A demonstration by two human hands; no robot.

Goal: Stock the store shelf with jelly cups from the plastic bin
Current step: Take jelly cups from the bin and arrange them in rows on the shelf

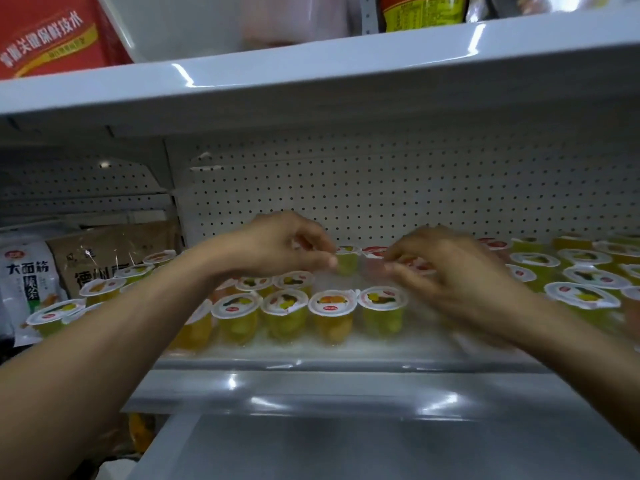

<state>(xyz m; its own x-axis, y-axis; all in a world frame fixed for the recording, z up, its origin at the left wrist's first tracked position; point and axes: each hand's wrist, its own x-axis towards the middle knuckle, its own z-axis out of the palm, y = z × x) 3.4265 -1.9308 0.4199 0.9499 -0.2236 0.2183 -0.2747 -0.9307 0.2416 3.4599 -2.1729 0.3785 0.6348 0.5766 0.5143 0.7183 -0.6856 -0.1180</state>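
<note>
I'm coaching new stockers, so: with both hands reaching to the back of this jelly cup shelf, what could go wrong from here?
1. Both forearms cross low above the front row of cups near the shelf edge; a dipped wrist could knock some off.
2. The left hand pinches the green cup at its fingertips; it might slip and topple neighbours.
3. The right hand works close beside it, grip blurred; the hands could collide.

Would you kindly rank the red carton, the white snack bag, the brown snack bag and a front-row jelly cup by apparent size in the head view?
1. Red carton, though cropped.
2. Brown snack bag and white snack bag: alike, both partly hidden.
3. Front-row jelly cup.
</note>
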